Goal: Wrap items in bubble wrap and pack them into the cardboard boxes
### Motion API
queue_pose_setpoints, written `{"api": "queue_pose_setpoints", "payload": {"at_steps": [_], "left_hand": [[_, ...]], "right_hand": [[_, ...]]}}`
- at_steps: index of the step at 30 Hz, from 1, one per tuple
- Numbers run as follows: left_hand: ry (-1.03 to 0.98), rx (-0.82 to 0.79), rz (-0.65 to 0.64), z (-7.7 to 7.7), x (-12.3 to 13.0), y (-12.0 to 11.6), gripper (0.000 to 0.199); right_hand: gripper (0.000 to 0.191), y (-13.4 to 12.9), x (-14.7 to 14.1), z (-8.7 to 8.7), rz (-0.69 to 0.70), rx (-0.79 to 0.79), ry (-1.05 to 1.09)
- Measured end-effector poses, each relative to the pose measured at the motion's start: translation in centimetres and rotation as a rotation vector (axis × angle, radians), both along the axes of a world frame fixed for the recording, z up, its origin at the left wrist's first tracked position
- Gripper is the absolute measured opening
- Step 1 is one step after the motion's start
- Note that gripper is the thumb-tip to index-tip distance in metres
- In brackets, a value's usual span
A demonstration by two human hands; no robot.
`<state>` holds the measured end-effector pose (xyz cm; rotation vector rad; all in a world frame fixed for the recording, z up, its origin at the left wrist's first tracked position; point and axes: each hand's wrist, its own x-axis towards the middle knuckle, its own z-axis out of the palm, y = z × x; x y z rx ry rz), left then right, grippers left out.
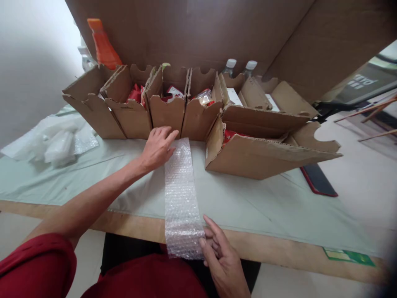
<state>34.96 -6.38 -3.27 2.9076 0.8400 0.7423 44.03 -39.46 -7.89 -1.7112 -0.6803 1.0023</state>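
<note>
A long strip of bubble wrap (181, 186) lies lengthwise on the cloth-covered table, its near end hanging past the front edge. At its far left corner is my left hand (159, 148), palm down with the fingers stretched forward and slightly apart, close to the front of the cardboard boxes. My right hand (221, 260) is at the near right edge of the strip, pinching it between thumb and fingers. The lower fingers of that hand are partly hidden.
Upright cardboard bins (167, 111) holding red packets stand in a row behind. A larger cardboard box (257, 155) sits at the right. Crumpled plastic wrap (62, 145) lies left. An orange bottle (104, 45) and white-capped bottles (231, 63) stand behind the bins.
</note>
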Motion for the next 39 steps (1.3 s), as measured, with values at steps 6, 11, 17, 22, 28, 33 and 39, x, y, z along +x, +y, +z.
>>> {"api": "queue_pose_setpoints", "payload": {"at_steps": [6,11,17,22,28,33,39], "left_hand": [[-0.065,-0.300,-0.372,-2.8,-6.9,-9.9,0.048],[-0.034,-0.544,-0.254,-2.5,-13.6,-16.0,0.073],[-0.060,-0.534,-0.246,-3.0,-12.9,-18.2,0.084],[-0.328,-0.769,0.096,-4.2,-9.6,-17.1,0.050],[-0.328,-0.827,0.269,-4.2,-8.1,-16.1,0.043],[-0.255,-0.767,0.275,-4.3,-8.2,-16.5,0.045],[-0.202,-0.697,0.270,-5.2,-8.2,-16.3,0.045]], "right_hand": [[0.038,0.8,2.5,0.9,0.264,-0.019,-0.053],[0.030,0.8,3.3,1.6,0.366,-0.036,0.062],[0.029,2.0,1.7,1.6,0.164,-0.007,0.400],[0.061,3.4,0.8,1.8,0.024,0.182,0.514],[0.038,2.5,1.3,1.0,0.014,0.282,-0.040],[0.042,3.0,1.0,0.5,0.193,0.414,-0.752],[0.052,4.4,1.0,0.0,0.351,0.378,-1.032]]}}
